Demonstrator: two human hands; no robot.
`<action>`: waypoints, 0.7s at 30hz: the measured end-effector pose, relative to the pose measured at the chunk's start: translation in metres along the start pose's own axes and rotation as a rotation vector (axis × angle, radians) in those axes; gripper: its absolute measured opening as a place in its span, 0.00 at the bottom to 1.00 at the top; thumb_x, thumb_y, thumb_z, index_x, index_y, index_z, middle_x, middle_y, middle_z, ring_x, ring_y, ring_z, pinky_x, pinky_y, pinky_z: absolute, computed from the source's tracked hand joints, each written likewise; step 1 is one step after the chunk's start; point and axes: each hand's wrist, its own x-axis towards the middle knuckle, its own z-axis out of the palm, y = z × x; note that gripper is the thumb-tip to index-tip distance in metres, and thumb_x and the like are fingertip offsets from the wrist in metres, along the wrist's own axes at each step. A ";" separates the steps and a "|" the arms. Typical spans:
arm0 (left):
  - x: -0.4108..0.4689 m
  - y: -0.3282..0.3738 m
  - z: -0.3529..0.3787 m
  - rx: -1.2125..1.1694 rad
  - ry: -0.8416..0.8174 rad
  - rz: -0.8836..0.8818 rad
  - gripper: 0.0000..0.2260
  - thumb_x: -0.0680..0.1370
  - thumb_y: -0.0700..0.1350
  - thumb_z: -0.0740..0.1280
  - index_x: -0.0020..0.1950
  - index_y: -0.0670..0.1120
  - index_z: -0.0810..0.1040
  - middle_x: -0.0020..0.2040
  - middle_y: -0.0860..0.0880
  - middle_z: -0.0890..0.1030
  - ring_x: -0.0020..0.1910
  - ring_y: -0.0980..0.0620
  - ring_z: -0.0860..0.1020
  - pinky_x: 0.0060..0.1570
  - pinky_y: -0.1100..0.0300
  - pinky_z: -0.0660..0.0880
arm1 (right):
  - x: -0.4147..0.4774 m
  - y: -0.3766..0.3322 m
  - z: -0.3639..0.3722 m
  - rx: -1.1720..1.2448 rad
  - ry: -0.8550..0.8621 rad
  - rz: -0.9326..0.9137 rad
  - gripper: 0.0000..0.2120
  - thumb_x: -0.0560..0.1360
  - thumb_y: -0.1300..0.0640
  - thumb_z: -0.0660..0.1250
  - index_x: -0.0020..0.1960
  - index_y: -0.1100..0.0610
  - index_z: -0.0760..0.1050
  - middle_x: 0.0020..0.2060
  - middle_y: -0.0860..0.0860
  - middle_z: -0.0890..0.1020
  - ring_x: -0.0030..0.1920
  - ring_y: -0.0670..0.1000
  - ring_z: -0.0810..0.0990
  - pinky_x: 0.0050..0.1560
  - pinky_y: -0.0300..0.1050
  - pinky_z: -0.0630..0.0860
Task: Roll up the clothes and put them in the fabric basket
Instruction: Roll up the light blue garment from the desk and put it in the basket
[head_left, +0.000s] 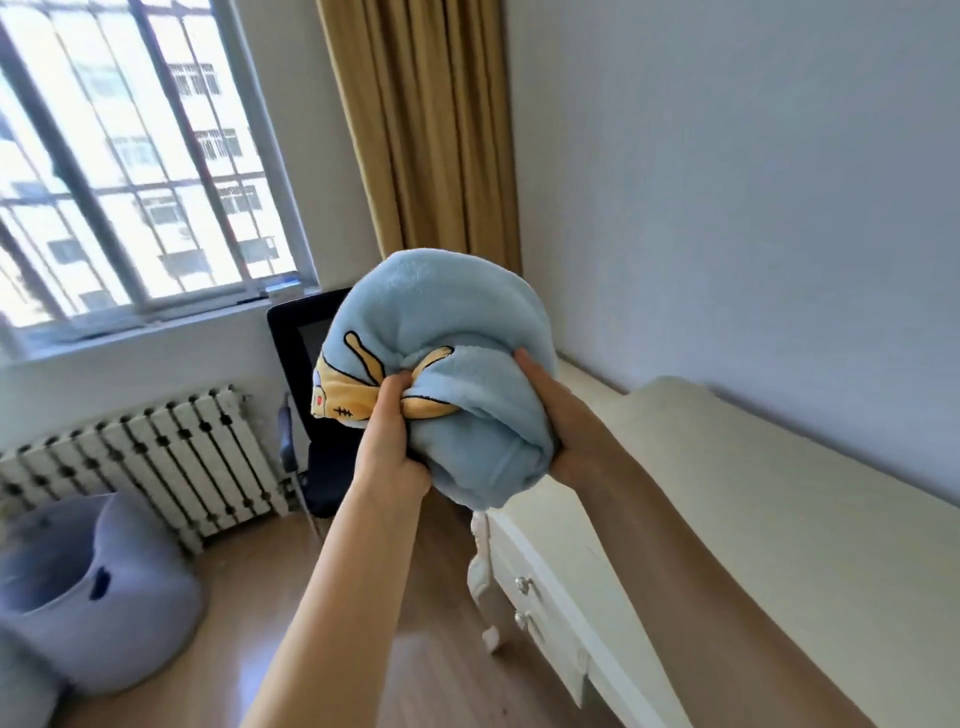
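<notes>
- Light blue fleece garment (441, 374), rolled into a thick rounded bundle, held up in the air at centre, above the floor and just left of the near corner of the cream surface (779, 519).
- Yellow cartoon patch with black outlines and a red dot on the bundle's left face, partly bunched.
- Left hand (389, 441) clamped on the bundle's lower left side, fingers curled into the fabric at the yellow patch; grip pressed tight on the cloth.
- Right hand (563, 421) cupped against the bundle's right and lower side, fingers pressed flat into the fleece; grip likewise closed on the garment.
- Both forearms bare, reaching up from the near edge.
- Grey fabric basket (98, 587) on the wooden floor at near left, mouth open, well apart from the bundle; contents hard to tell because of blur.
- White radiator (156, 457) under the window (130, 156) at far left.
- Black chair (311, 395) behind the bundle, partly hidden by it.
- Tan curtain (421, 130) hanging at far centre, beside a plain pale wall.
- Two small knobs on the drawer front of the surface, below the right forearm.
</notes>
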 end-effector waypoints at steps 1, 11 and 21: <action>0.010 0.012 -0.020 -0.013 0.043 0.016 0.16 0.73 0.53 0.70 0.58 0.48 0.82 0.50 0.46 0.86 0.49 0.47 0.83 0.42 0.54 0.78 | 0.014 0.015 0.022 -0.011 -0.022 0.034 0.47 0.55 0.31 0.77 0.67 0.54 0.74 0.59 0.55 0.83 0.59 0.56 0.82 0.62 0.54 0.77; 0.098 0.085 -0.170 -0.128 0.302 0.078 0.21 0.72 0.55 0.71 0.62 0.48 0.81 0.56 0.44 0.84 0.57 0.45 0.82 0.59 0.49 0.77 | 0.121 0.123 0.172 0.079 -0.229 0.290 0.47 0.57 0.36 0.79 0.70 0.55 0.70 0.60 0.56 0.82 0.58 0.56 0.83 0.63 0.54 0.76; 0.211 0.158 -0.259 -0.253 0.523 0.176 0.14 0.76 0.55 0.66 0.55 0.47 0.82 0.43 0.46 0.86 0.46 0.47 0.82 0.39 0.55 0.77 | 0.264 0.204 0.294 0.002 -0.449 0.475 0.36 0.63 0.39 0.76 0.66 0.56 0.75 0.57 0.56 0.84 0.56 0.56 0.84 0.54 0.51 0.81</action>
